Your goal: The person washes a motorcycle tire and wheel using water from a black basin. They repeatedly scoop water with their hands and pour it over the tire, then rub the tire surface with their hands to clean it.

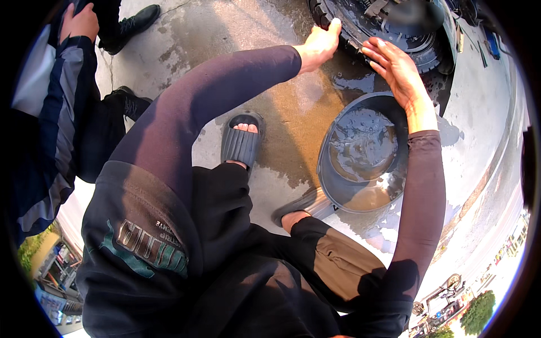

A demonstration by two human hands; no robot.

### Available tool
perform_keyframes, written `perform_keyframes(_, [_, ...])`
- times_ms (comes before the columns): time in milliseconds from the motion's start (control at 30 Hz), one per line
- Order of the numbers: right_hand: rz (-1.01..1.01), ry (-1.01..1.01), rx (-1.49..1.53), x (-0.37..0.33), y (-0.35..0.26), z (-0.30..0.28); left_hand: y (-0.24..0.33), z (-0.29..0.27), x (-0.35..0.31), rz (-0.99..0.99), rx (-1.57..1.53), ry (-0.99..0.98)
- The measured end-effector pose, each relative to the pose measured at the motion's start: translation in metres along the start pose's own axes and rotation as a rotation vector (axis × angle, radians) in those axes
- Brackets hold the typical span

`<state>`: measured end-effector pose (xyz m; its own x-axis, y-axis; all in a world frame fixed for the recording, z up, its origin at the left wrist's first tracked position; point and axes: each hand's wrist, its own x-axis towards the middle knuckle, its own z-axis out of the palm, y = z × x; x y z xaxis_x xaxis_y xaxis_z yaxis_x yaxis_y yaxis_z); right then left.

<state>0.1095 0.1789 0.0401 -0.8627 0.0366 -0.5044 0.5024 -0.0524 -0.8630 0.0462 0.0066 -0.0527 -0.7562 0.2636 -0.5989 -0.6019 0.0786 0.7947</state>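
A wet black tyre (pixel 350 31) stands at the top right, with darker wheel parts inside its ring. My left hand (pixel 320 48) is at its left edge, thumb pointing up and the other fingers mostly hidden; it appears closed around the tread. On the tyre's near side lies my right hand (pixel 399 73), its fingers stretched out and close together, holding nothing. Just below this hand sits a dark grey bucket (pixel 332 179) with water in it, rippled and glinting. My right forearm passes over the bucket's right rim.
My feet in grey slides (pixel 239 147) stand left of and below the bucket. Wet concrete (pixel 287 121) spreads around them. Another person's sleeve (pixel 65 112) and black shoes (pixel 138 22) are at the left. Tools (pixel 492 45) lie at the far right.
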Motion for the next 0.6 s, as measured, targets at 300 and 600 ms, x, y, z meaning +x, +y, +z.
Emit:
perform_keyframes(300, [-0.108,0.126,0.119,-0.005,0.027,-0.063,-0.009,0.014,0.02,0.18,0.064,0.218])
perform_keyframes(600, [0.047,-0.024,0.242,-0.049,0.097,-0.075,-0.02,0.096,0.002,0.582,0.614,0.893])
